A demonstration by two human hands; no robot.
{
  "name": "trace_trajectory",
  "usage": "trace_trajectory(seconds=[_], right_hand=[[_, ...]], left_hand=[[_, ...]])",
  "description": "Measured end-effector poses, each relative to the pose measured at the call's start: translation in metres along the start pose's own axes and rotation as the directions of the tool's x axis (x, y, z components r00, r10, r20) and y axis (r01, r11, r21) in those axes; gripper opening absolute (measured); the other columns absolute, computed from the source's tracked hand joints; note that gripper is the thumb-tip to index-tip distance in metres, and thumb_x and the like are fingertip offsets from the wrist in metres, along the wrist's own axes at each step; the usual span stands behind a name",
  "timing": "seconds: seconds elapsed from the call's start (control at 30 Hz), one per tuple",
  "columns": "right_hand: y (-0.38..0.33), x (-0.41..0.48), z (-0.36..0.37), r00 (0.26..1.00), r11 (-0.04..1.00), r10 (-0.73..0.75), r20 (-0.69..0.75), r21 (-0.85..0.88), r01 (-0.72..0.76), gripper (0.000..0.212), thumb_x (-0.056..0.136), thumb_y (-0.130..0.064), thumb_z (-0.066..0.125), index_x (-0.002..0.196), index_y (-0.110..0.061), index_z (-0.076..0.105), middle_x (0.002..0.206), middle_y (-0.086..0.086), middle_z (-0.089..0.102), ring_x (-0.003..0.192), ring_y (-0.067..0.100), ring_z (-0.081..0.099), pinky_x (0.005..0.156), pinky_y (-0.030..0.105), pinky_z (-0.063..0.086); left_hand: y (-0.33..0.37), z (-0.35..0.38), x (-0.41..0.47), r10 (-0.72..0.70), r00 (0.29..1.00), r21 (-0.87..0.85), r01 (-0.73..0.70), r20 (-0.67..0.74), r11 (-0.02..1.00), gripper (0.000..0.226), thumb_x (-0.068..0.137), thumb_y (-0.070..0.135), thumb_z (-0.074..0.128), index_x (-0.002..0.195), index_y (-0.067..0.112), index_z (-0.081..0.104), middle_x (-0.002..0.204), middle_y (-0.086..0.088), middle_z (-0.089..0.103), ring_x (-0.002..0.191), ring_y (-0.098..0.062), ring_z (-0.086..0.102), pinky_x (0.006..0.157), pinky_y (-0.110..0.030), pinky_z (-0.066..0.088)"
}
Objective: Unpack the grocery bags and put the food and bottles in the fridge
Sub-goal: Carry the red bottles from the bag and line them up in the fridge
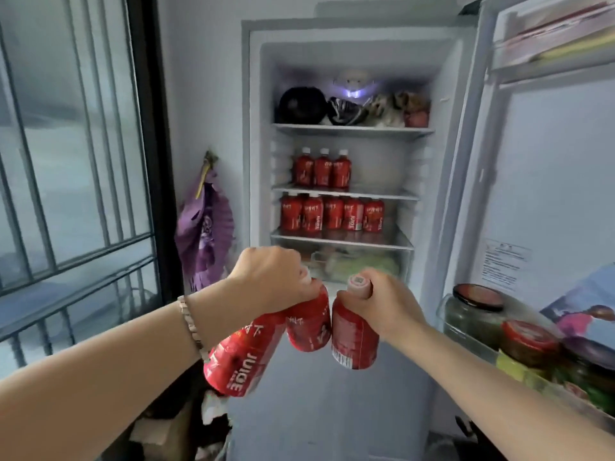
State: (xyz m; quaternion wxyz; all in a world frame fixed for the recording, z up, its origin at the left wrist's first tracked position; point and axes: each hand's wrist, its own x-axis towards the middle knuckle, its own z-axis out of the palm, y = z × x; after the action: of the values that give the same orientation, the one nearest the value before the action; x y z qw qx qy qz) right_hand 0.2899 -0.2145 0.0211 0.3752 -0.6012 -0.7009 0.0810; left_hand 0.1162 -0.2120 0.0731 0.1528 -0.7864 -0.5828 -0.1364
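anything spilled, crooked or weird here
Nothing spilled or broken. Only oddity: the left hand grips an inner juice bottle and an outer bottle together by their tops, the outer one tilted sideways. Shelf bottles stand upright.

Your 3 juice bottles [309,322], in front of the fridge [346,34]: glossy red film sleeves, smooth, catching light. Fridge liner: smooth white plastic, faint sheen. Shelves [349,129]: clear, glass-like. Jars [476,314] in the fridge door: clear glass, glossy lids. Purple bag [204,227] left of the fridge: thin, crinkled plastic. Your wrist bracelet [191,322]: matt beads.
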Motion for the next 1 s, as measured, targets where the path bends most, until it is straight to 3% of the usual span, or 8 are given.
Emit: trace_trajectory(seconds=[0.13, 0.37, 0.47, 0.73, 0.8, 0.87, 0.93, 1.0], right_hand=[[0.039, 0.078, 0.022, 0.994, 0.998, -0.018, -0.111, 0.066, 0.025, 0.024, 0.084, -0.034, 0.062, 0.075, -0.013, 0.057, 0.074, -0.004, 0.062, 0.07, 0.016, 0.058, 0.064, 0.035, 0.048], [0.095, 0.242, 0.033, 0.961, 0.994, -0.088, -0.264, 0.033, 0.1, 0.022, 0.086, -0.038, 0.064, 0.076, -0.02, 0.054, 0.076, -0.008, 0.059, 0.072, 0.013, 0.055, 0.062, 0.03, 0.041], [0.109, 0.302, 0.04, 0.954, 0.999, -0.038, -0.297, 0.005, 0.042, 0.025, 0.086, -0.043, 0.06, 0.08, -0.02, 0.055, 0.079, -0.007, 0.059, 0.075, 0.015, 0.056, 0.057, 0.029, 0.038], [0.132, 0.376, 0.073, 0.955, 0.993, 0.103, -0.277, 0.09, -0.082, 0.03, 0.087, -0.044, 0.06, 0.071, -0.02, 0.053, 0.068, -0.01, 0.054, 0.07, 0.015, 0.055, 0.047, 0.022, 0.029], [0.134, 0.383, 0.077, 0.952, 0.989, 0.107, -0.286, 0.126, -0.073, 0.031, 0.086, -0.047, 0.061, 0.077, -0.017, 0.058, 0.078, -0.004, 0.061, 0.08, 0.019, 0.061, 0.052, 0.025, 0.036], [0.14, 0.382, 0.084, 0.952, 0.984, 0.152, -0.267, 0.127, -0.122, 0.049, 0.081, -0.056, 0.061, 0.099, -0.011, 0.061, 0.103, 0.006, 0.06, 0.101, 0.026, 0.058, 0.07, 0.029, 0.044], [0.147, 0.376, 0.096, 0.953, 0.963, 0.269, -0.138, 0.052, -0.264, 0.08, 0.072, -0.066, 0.063, 0.126, -0.01, 0.046, 0.125, 0.012, 0.046, 0.112, 0.031, 0.053, 0.085, 0.036, 0.046], [0.151, 0.374, 0.106, 0.944, 0.943, 0.321, -0.082, -0.063, -0.326, 0.091, 0.069, -0.067, 0.064, 0.133, -0.009, 0.035, 0.132, 0.013, 0.04, 0.113, 0.032, 0.054, 0.088, 0.038, 0.047]], left_hand=[[-0.002, 0.038, 0.087, 0.01, 0.996, 0.014, -0.009, -0.087, 1.0, 0.04, 0.086, 0.054, 0.042, 0.072, 0.017, 0.047, 0.061, 0.006, 0.044, 0.066, -0.019, 0.048, 0.066, -0.028, 0.038], [-0.013, 0.086, 0.228, -0.122, 0.979, -0.044, 0.116, -0.163, 0.992, 0.043, 0.088, 0.058, 0.041, 0.087, 0.016, 0.049, 0.077, 0.003, 0.054, 0.071, -0.02, 0.049, 0.066, -0.028, 0.036], [-0.019, 0.098, 0.274, -0.142, 0.977, -0.016, 0.141, -0.161, 0.99, 0.047, 0.088, 0.06, 0.039, 0.093, 0.015, 0.052, 0.085, 0.001, 0.061, 0.076, -0.021, 0.054, 0.067, -0.028, 0.036], [-0.035, 0.119, 0.343, -0.113, 0.985, -0.009, 0.112, -0.128, 0.994, 0.046, 0.087, 0.06, 0.041, 0.081, 0.015, 0.051, 0.066, 0.005, 0.047, 0.069, -0.018, 0.052, 0.065, -0.028, 0.039], [-0.038, 0.125, 0.354, -0.098, 0.988, -0.004, 0.099, -0.118, 0.995, 0.045, 0.087, 0.059, 0.042, 0.08, 0.015, 0.049, 0.068, 0.004, 0.049, 0.07, -0.018, 0.051, 0.064, -0.028, 0.039], [-0.041, 0.134, 0.363, -0.078, 0.991, 0.015, 0.08, -0.107, 0.997, 0.045, 0.087, 0.06, 0.042, 0.082, 0.016, 0.049, 0.078, 0.001, 0.057, 0.072, -0.019, 0.052, 0.066, -0.028, 0.04], [-0.046, 0.142, 0.372, -0.06, 0.993, 0.032, 0.063, -0.102, 0.997, 0.046, 0.087, 0.061, 0.041, 0.084, 0.016, 0.049, 0.089, -0.001, 0.063, 0.076, -0.02, 0.052, 0.069, -0.028, 0.04], [-0.051, 0.146, 0.379, -0.049, 0.994, 0.032, 0.053, -0.101, 0.998, 0.046, 0.087, 0.062, 0.04, 0.087, 0.017, 0.046, 0.096, -0.002, 0.064, 0.084, -0.022, 0.056, 0.071, -0.028, 0.039]])
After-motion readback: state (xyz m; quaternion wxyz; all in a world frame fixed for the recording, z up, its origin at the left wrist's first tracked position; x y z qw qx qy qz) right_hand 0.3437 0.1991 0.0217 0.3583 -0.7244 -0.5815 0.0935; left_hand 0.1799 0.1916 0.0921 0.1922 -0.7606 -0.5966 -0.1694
